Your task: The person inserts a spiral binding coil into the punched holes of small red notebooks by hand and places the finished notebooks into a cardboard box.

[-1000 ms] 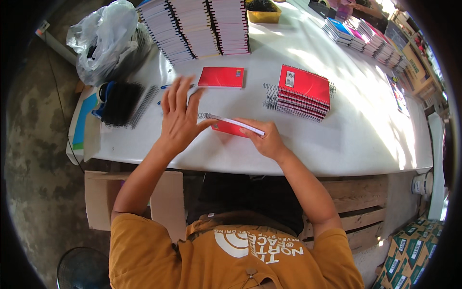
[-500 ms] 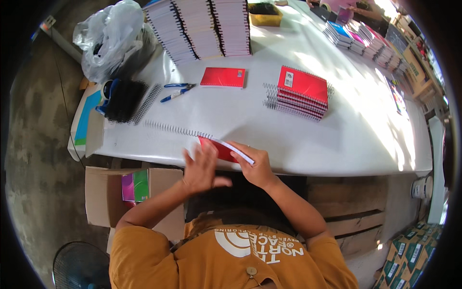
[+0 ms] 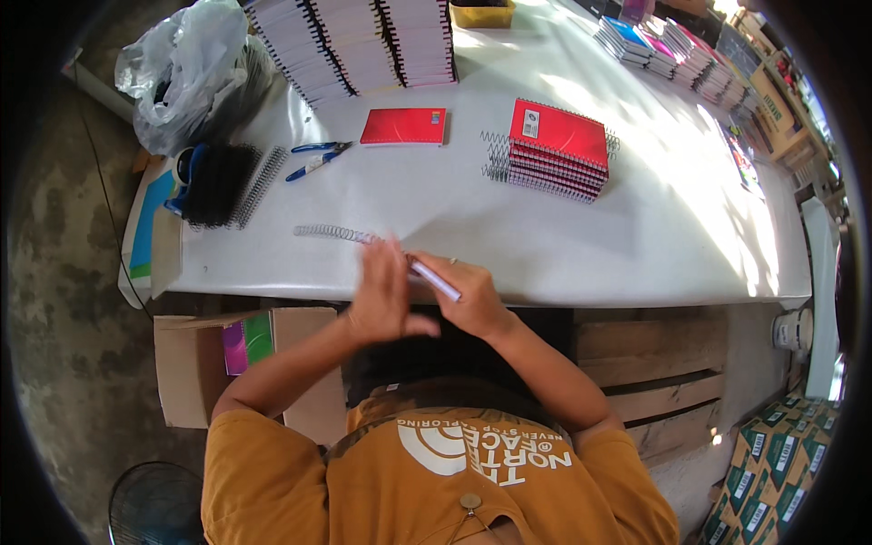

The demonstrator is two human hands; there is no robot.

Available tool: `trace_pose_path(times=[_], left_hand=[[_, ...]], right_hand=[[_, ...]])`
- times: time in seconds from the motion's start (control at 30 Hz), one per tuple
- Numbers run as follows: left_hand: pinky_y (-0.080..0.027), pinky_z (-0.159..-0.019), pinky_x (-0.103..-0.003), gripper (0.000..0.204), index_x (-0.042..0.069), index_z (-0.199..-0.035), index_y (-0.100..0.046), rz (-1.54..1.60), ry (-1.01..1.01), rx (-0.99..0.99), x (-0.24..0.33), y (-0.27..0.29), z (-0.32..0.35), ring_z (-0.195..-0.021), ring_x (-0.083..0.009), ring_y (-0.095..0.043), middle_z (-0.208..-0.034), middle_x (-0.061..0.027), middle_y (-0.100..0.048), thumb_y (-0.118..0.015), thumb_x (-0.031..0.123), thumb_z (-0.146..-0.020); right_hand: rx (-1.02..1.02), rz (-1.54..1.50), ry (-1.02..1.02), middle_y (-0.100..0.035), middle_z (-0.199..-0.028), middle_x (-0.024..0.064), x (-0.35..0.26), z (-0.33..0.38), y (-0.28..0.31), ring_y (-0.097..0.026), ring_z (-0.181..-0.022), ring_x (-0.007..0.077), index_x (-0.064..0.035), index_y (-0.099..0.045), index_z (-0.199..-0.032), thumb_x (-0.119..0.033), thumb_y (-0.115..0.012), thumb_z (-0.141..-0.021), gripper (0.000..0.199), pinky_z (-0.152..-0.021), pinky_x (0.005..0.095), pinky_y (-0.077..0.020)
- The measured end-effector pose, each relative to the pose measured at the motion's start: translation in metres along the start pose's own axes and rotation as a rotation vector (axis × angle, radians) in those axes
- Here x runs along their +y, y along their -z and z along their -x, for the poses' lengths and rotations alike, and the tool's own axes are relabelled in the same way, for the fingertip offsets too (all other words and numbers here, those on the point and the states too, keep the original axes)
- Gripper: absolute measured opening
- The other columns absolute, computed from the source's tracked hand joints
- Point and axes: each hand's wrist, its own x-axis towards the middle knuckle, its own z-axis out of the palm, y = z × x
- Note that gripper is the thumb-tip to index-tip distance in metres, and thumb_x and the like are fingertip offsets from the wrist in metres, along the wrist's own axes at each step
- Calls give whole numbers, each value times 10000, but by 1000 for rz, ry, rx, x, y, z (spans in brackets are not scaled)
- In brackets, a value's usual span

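My right hand [image 3: 472,295] grips a small red notebook [image 3: 438,280] near the table's front edge, its white page edge facing up. From the notebook's far-left end a metal spiral coil [image 3: 329,233] sticks out over the table. My left hand [image 3: 383,292], slightly blurred, has its fingers stretched out against the coil where it meets the notebook, hiding that spot. Beyond lie a single red notebook [image 3: 403,126] and two blue-handled pliers-like tools [image 3: 315,163]. To the right stands a stack of red notebooks [image 3: 559,145] with loose coil ends sticking out both sides.
Black and silver coils [image 3: 222,186] lie at the left, near a plastic bag [image 3: 186,82]. Tall piles of bound books [image 3: 354,45] stand at the back. Below the table's left edge is an open cardboard box [image 3: 186,372]; a fan [image 3: 154,504] stands lower left.
The free end of the coil has drawn closer to the notebook, so less of it sticks out. My left hand has moved up onto the coil. The whole view has shifted slightly.
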Motion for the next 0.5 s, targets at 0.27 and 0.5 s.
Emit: trace_pose_path(times=[0.27,0.5], left_hand=[[-197,-1008,-626,1089,-145,-1322,-242,-170,-13,10,2,2,-17,-1225,-512,-319,-1365,-358,-230,-450,743,-727],[23,-1038,-614,1173,-181,-1342,-141,-464,-286,150,1,29,-72,-1319,-535,-7,-1379,-425,-32,-326,805,-733]], right_hand=[[-36,-7,-24,-633,-1003,178,7,2,-5,-633,-841,330,-52,-517,-1200,54,-531,-765,448,-735,368,-507],[-156,39,-101,-627,-1041,176,16,1,-6,-626,-934,329,-78,-429,-1283,-23,-596,-791,522,-764,363,-507]])
